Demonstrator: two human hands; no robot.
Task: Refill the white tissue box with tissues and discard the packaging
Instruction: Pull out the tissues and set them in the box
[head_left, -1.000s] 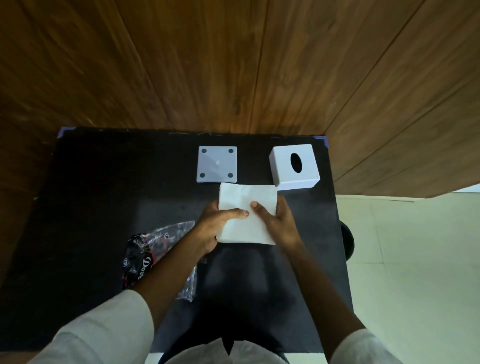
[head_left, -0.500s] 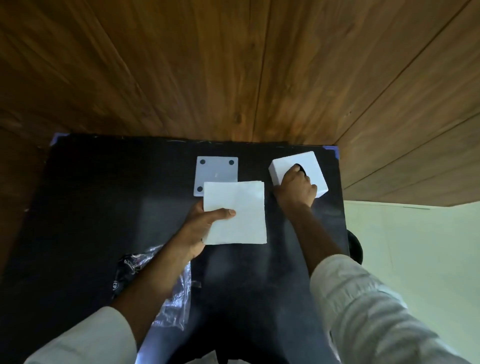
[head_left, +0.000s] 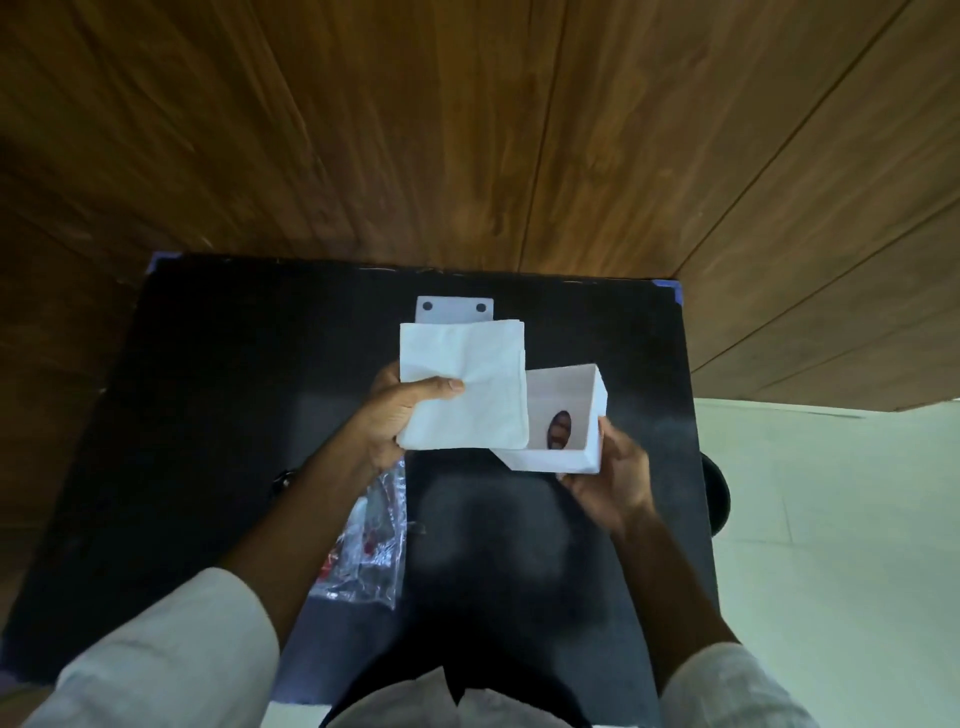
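My left hand (head_left: 397, 415) grips a square stack of white tissues (head_left: 465, 382), lifted above the black table (head_left: 208, 415). Its right edge overlaps the white tissue box (head_left: 563, 415). My right hand (head_left: 610, 475) holds that box from below, turned over so its open underside faces me. The oval slot shows at the bottom of the box, with my fingers visible through it. The box's flat white base plate (head_left: 454, 310) with dark corner dots lies flat at the back, half hidden by the tissues. The clear plastic packaging (head_left: 369, 545) lies crumpled beneath my left forearm.
A wood-panelled wall (head_left: 467, 130) rises directly behind the table. Pale floor tiles (head_left: 841, 519) lie to the right, past the table's right edge. A dark round object (head_left: 719, 493) pokes out by that edge.
My right hand lifted the tissue box off the table, turned it upside down and brought it toward me. My left hand raised the tissue stack until it overlaps the box.
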